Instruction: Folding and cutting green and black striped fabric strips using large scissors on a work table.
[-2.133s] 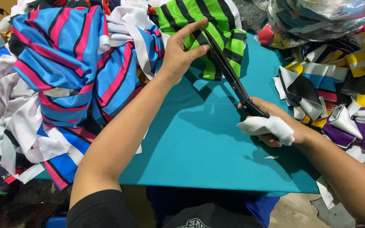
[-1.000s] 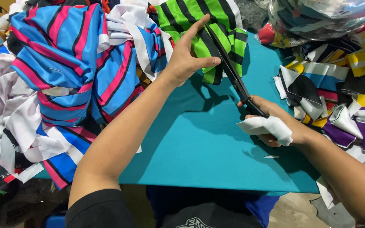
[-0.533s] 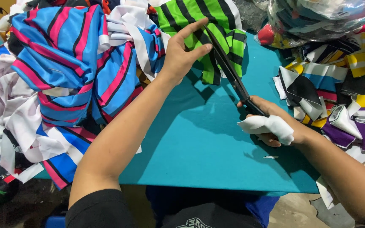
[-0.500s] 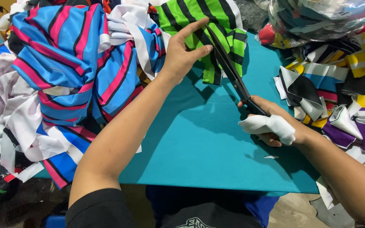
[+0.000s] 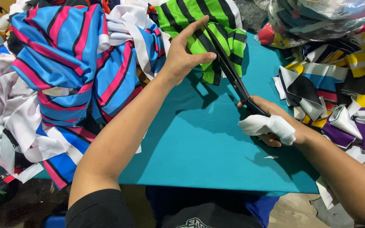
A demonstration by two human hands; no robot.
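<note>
On the teal surface (image 5: 199,139), a person works a pair of long black scissors (image 5: 232,76) into a green-and-black striped cloth (image 5: 199,21) that lies at the far edge. The right hand (image 5: 271,122) is clamped around the scissor handles, which are padded with a white cloth wrap (image 5: 268,126); the blades run up and away from it along the edge of the striped cloth. The left hand (image 5: 182,57) rests on that cloth just left of the blades, forefinger stretched beside them and thumb touching the fabric. To the left sits a heap of blue, pink and white striped fabric (image 5: 60,63). To the right lie mixed offcuts (image 5: 339,97) in yellow, purple, black and white, with a clear plastic bag of scraps (image 5: 317,17) behind them.
</note>
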